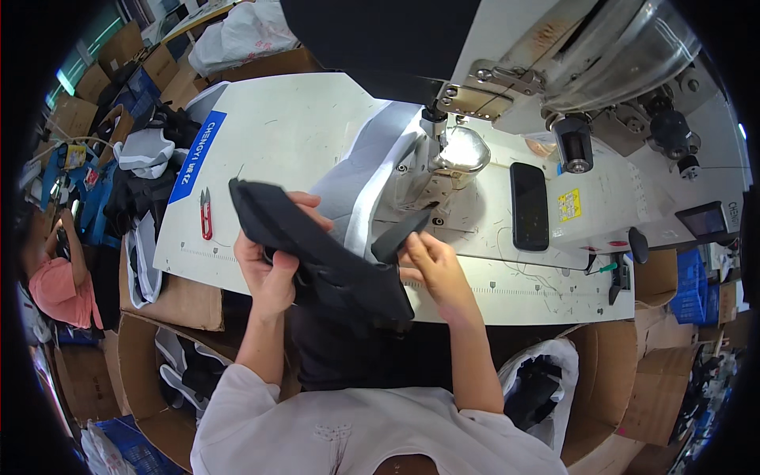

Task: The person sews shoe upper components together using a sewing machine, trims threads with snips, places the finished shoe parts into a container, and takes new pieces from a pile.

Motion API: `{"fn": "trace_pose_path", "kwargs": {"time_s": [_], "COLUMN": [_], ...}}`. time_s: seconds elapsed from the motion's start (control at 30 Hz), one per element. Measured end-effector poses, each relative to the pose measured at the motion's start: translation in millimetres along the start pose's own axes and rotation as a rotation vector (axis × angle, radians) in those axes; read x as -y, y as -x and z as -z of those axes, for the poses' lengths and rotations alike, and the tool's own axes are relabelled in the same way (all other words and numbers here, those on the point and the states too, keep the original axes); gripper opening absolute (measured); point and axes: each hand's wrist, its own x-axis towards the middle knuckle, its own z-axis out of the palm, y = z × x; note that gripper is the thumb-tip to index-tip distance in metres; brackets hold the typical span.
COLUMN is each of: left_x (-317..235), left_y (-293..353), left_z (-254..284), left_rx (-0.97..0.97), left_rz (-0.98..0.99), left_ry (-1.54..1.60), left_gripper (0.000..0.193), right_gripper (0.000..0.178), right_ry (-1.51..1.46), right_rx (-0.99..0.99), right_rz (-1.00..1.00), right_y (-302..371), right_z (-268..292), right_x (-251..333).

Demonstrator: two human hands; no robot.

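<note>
A black padded fabric piece (317, 253) is held up in front of the sewing machine (451, 158), tilted down to the right. My left hand (273, 265) grips its left part, with the thumb in front and the fingers behind. At its right end, my right hand (431, 265) pinches a narrow dark strap (400, 235) between thumb and fingers. Behind the black piece, a grey quilted panel with a white edge (348, 182) lies on the white table (261, 134) and reaches up to the machine's needle area. Whether the panel and the black piece are joined is hidden.
Red-handled thread snips (206, 215) lie on the left of the table, and a black phone (529, 207) lies on the right. Cardboard boxes (606, 388) with fabric pieces flank my lap. Another person in a pink top (63, 289) sits far left.
</note>
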Motion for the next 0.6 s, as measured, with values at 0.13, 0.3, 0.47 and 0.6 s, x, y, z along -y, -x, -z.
{"fn": "trace_pose_path", "kwargs": {"time_s": [0.13, 0.3, 0.47, 0.6], "left_x": [1.2, -3.6, -13.2, -16.9], "left_y": [7.4, 14.5, -24.4, -43.4], "left_z": [-5.0, 3.0, -40.2, -50.6], "left_rx": [-0.081, -0.164, 0.160, 0.346], "left_rz": [-0.139, 0.097, 0.217, 0.356], "left_ry": [0.030, 0.047, 0.015, -0.132], "left_gripper": [0.055, 0.036, 0.030, 0.028], "right_gripper": [0.019, 0.012, 0.014, 0.025], "right_ry": [-0.394, -0.427, 0.228, 0.441], "right_rx": [-0.005, -0.194, -0.442, -0.593], "right_rz": [0.131, 0.543, 0.701, 0.836], "right_y": [-13.1, -3.2, 3.4, -0.2], "right_z": [-18.6, -11.4, 1.5, 2.2], "right_x": [4.7, 33.8, 72.6, 75.3]}}
